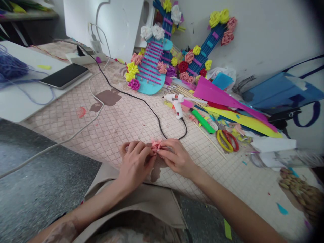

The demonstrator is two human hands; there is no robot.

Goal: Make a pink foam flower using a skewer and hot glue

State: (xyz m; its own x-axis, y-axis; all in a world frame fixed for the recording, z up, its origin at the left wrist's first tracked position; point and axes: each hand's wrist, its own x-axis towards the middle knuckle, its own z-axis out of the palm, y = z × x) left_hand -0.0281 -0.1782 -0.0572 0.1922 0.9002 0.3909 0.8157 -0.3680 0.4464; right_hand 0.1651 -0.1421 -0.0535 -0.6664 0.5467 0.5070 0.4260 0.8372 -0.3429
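Observation:
Both of my hands meet over the patterned mat (121,125) and pinch a small pink paper flower (156,145). My left hand (136,161) curls its fingers round the flower's left side. From the right, my right hand (174,157) grips it with thumb and fingertips pressed together. The flower sits just above the mat, partly hidden by my fingers.
A white glue gun (177,103) with a black cord lies beyond my hands. Yellow and red scissors (226,140), a green marker (206,123) and coloured foam sheets (227,104) lie to the right. Two flower-covered blue guitar models (152,67) lean on the wall. A phone (64,76) rests at left.

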